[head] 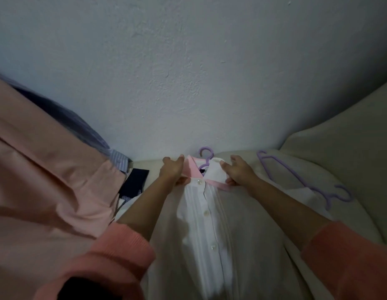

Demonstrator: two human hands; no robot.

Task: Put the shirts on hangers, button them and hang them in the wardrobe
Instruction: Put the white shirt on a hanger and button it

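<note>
The white shirt [210, 224] lies front-up on a cream sofa [340, 152], collar toward the back edge by the wall. Its cloth is thin and smooth, with narrow vertical pleats either side of the placket and a pink band [218, 184] lining the collar. Three small round pearly buttons show down the placket, and the top one [198, 181] sits at the collar. A lilac hanger [206, 158] of slim plastic is inside the shirt, its hook curling out of the neck opening.

Both hands are at the collar, forearms reaching forward side by side. The left hand [172, 169] grips the left collar point, fingers curled over the pink-lined fabric and thumb tucked below near the top button. The right hand [237, 169] holds the right side of the collar, thumb pressed onto the pink band and fingers bent over the white collar leaf. Both wrists come out of ribbed coral knit sleeves [114, 263].

A second lilac hanger [296, 178] lies flat on the sofa just right of the shirt, hook toward the front edge. At the left edge a salmon-pink shirt [43, 169] of soft creased fabric fills the view, with a blue striped shirt [84, 131] behind it and a dark navy garment [134, 180] on the seat between them and the left arm. The pale wall [188, 72] behind has a rough, stippled plaster surface.
</note>
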